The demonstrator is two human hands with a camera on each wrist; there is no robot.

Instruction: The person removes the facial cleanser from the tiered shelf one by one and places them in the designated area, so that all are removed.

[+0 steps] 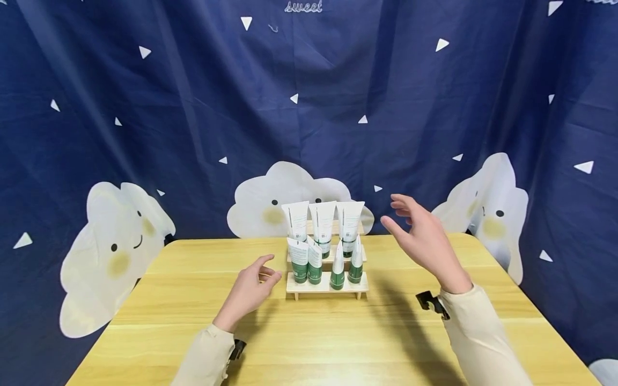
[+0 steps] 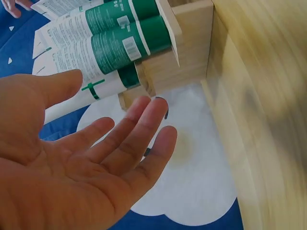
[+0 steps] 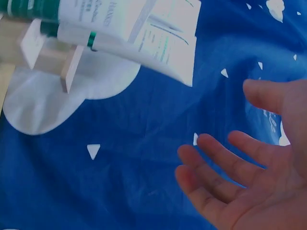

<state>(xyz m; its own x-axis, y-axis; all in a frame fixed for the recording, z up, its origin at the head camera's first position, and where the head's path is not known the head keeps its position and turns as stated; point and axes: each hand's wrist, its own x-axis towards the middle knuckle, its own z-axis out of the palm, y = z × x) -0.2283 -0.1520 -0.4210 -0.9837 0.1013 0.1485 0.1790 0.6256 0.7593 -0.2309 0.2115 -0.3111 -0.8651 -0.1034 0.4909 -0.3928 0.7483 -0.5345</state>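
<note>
A small wooden tiered stand holds squeeze tubes on two levels. Three tall white tubes with dark green caps stand on the upper step. Several shorter green-and-white tubes line the lower one, caps down. Just left of the stand hovers my left hand, its fingers relaxed and holding nothing; in the left wrist view its palm faces the printed tubes. My right hand is raised to the right of the tall tubes, thumb and fingers spread apart. Bare palm and fingers show in the right wrist view, apart from the tubes.
Under the stand is a light wooden table, its back edge close behind the stand. A dark blue curtain with white triangles and smiling clouds hangs behind and at both sides. Each sleeve has a black strap at the wrist.
</note>
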